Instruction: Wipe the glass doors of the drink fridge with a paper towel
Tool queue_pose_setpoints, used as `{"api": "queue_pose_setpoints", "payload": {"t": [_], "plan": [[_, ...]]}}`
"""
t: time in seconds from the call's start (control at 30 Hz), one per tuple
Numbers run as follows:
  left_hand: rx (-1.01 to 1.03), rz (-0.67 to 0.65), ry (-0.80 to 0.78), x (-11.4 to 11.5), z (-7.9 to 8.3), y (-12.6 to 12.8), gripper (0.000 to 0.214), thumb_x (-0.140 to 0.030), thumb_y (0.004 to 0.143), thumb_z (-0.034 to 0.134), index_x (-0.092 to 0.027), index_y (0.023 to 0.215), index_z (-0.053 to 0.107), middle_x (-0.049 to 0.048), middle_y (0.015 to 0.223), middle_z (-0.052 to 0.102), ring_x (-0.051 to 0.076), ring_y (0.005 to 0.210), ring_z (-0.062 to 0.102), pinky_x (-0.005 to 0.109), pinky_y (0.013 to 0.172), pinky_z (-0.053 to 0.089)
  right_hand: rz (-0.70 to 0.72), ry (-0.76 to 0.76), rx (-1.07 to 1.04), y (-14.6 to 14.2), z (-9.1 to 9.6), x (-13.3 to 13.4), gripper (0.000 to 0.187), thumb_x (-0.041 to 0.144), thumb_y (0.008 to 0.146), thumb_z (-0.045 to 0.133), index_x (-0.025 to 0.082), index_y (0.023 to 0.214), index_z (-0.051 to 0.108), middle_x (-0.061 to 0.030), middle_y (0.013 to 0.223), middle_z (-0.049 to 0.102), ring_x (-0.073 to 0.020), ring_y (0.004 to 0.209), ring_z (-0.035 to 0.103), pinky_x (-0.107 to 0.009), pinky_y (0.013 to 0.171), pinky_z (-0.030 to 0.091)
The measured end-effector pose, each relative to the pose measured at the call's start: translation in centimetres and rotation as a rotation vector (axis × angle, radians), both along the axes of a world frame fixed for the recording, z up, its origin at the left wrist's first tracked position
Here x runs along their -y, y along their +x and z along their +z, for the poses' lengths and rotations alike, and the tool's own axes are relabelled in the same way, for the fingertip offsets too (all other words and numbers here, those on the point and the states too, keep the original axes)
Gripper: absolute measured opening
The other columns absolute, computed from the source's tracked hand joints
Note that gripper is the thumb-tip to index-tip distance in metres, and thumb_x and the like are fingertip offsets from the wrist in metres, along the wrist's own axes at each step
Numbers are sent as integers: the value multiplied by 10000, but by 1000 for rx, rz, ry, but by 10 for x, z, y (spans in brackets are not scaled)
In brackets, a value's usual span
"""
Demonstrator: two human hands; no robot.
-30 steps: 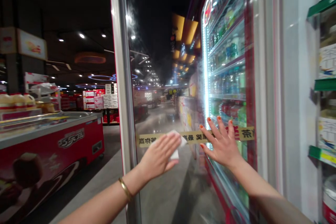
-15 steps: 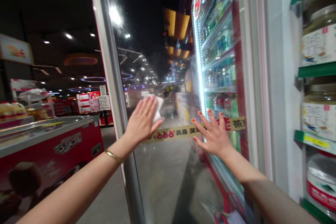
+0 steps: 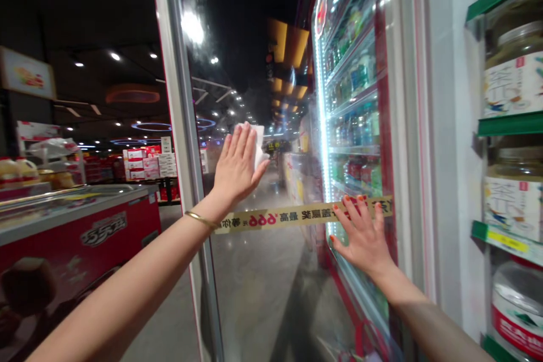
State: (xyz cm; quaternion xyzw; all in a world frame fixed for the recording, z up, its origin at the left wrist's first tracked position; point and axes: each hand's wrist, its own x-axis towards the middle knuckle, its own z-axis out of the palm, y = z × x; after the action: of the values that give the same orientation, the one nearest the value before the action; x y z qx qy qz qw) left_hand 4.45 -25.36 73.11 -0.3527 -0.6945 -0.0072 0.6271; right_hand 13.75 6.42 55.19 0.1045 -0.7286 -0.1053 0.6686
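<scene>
My left hand (image 3: pixel 238 167) lies flat against a glass door (image 3: pixel 254 283), with a white wiping cloth (image 3: pixel 258 144) pressed beneath its palm and fingers. The cloth's edge shows between the thumb and index finger; the rest is hidden. A gold bangle (image 3: pixel 201 219) circles that wrist. Lower and farther right, my right hand (image 3: pixel 362 235) is spread open on the same pane with nothing in it. Its orange-nailed fingertips overlap a yellow strip (image 3: pixel 292 215) whose printing reads backwards. Hazy smears show on the upper part of the pane.
A metal door frame (image 3: pixel 180 96) edges the pane at left. Beyond it stands a red chest freezer (image 3: pixel 127 232). To the right are green-edged shelves (image 3: pixel 509 123) with large jars (image 3: pixel 515 203). A lit drinks cooler (image 3: pixel 352 102) appears in or through the glass.
My left hand has moved up the glass with the cloth, away from the yellow strip. My right hand has shifted slightly right and down, still spread. The view has shifted a little.
</scene>
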Motion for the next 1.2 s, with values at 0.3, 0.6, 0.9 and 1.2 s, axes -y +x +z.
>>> {"api": "queue_pose_setpoints", "payload": {"t": [0.3, 0.6, 0.9, 1.2], "plan": [[-172, -243, -801, -29, -60, 17, 716, -605, 1076, 312, -249, 1696, 346, -87, 1805, 213, 84, 1691, 14, 235, 1387, 148, -19, 6, -20, -1, -13, -6, 850, 460, 992, 656, 323, 1731, 261, -45, 1803, 274, -337, 1666, 266, -693, 1360, 112], [-150, -183, -717, -59, -49, 13, 819, -496, 1073, 379, -94, 1732, 107, 85, 1831, 127, 214, 1708, 34, 402, 1414, 175, -39, -17, -87, -4, -16, -6, 953, 446, 991, 613, 72, 1732, 144, -207, 1820, 128, -356, 1686, 200, -687, 1345, 240], [-19, -162, -218, -90, 16, 14, 838, -550, 1088, 313, -58, 1725, 77, 195, 1823, 83, 338, 1710, 15, 630, 1402, 78, -19, -26, -82, -7, -19, -8, 989, 452, 972, 614, 106, 1741, 98, -213, 1830, 50, -413, 1687, 158, -753, 1290, 318], [-135, -335, -724, -133, 0, 23, 693, -479, 1073, 314, -158, 1686, 351, 48, 1803, 299, 203, 1711, 115, 429, 1419, 126, 18, -22, -81, -10, -26, -14, 981, 472, 972, 563, 230, 1756, 25, -166, 1841, -29, -447, 1679, 158, -815, 1269, 290]]}}
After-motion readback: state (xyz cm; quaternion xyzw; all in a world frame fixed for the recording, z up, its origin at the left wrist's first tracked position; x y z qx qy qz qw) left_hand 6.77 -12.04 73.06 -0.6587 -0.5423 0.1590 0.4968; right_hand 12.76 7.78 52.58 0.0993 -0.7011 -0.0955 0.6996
